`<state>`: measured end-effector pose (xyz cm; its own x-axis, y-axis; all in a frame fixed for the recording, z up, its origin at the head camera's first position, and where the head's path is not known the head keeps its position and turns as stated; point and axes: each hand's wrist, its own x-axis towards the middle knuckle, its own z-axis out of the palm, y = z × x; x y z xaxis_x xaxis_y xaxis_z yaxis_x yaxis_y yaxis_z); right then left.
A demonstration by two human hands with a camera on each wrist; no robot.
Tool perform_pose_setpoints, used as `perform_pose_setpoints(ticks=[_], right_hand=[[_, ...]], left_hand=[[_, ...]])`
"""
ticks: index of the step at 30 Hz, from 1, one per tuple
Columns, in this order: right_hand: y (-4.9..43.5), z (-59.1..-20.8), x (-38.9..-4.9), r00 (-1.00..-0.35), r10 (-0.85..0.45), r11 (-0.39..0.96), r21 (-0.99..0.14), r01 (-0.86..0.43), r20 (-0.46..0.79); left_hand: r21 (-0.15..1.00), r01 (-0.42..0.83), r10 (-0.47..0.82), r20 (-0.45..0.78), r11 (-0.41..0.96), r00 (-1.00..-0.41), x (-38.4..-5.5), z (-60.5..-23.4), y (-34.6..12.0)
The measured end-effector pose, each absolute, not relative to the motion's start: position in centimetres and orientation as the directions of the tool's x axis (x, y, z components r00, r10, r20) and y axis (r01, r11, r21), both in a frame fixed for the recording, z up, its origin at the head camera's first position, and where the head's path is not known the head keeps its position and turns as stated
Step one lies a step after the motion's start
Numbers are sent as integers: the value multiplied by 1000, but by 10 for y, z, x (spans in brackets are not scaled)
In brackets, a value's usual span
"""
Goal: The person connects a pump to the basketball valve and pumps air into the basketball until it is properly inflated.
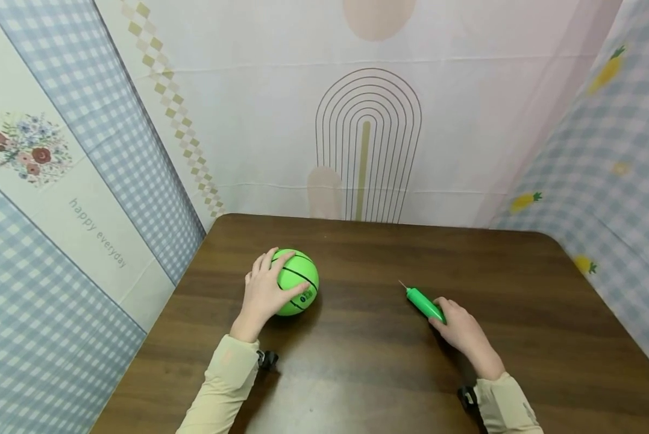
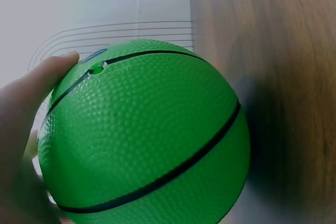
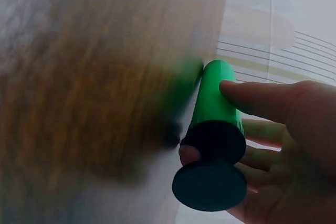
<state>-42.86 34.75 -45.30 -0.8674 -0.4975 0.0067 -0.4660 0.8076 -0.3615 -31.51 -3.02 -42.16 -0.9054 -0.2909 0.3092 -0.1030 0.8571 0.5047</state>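
My left hand (image 1: pixel 264 292) grips a small green toy basketball (image 1: pixel 300 277) with black lines from its left side, fingers over the top and thumb across the near face. In the left wrist view the ball (image 2: pixel 152 124) fills the middle, and a small hole shows on its black seam near the thumb tip. My right hand (image 1: pixel 461 328) holds a green ball pump (image 1: pixel 423 303), its thin needle (image 1: pixel 402 284) pointing up and left. The right wrist view shows the thumb on the pump's green barrel (image 3: pixel 216 98) and its dark round handle (image 3: pixel 210 187) at the near end.
Both hands are over a dark brown wooden table (image 1: pixel 357 337), ball at left and pump at right. A patterned white cloth (image 1: pixel 270 132) hangs behind the far edge. Blue checked cloths hang on the left (image 1: pixel 102 108) and right (image 1: pixel 617 175).
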Motion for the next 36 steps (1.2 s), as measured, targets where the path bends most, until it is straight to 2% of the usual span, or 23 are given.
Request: perform_pose_setpoints(ticks=[3, 8, 12, 20, 31, 36], right_hand=[[347, -451, -429, -872, -489, 822, -330, -464, 6], [349, -450, -425, -886, -464, 857, -247, -451, 6], [353, -450, -421, -893, -449, 866, -246, -436, -1], [354, -449, -421, -906, -419, 871, -305, -384, -55], [353, -448, -419, -898, -434, 871, -285, -399, -69], [354, -446, -420, -895, -442, 864, -298, -405, -66]], left_hand=[[521, -79, -258, 282, 850, -924, -316, -423, -31], [607, 15, -224, 316, 794, -922, -311, -426, -31], [679, 54, -208, 299, 732, -931, -304, -427, -34], [656, 51, -138, 233, 753, -963, -305, -427, -37], [666, 77, -176, 304, 742, -936, -305, -427, -36], [657, 94, -211, 369, 748, -905, -309, -420, -32]])
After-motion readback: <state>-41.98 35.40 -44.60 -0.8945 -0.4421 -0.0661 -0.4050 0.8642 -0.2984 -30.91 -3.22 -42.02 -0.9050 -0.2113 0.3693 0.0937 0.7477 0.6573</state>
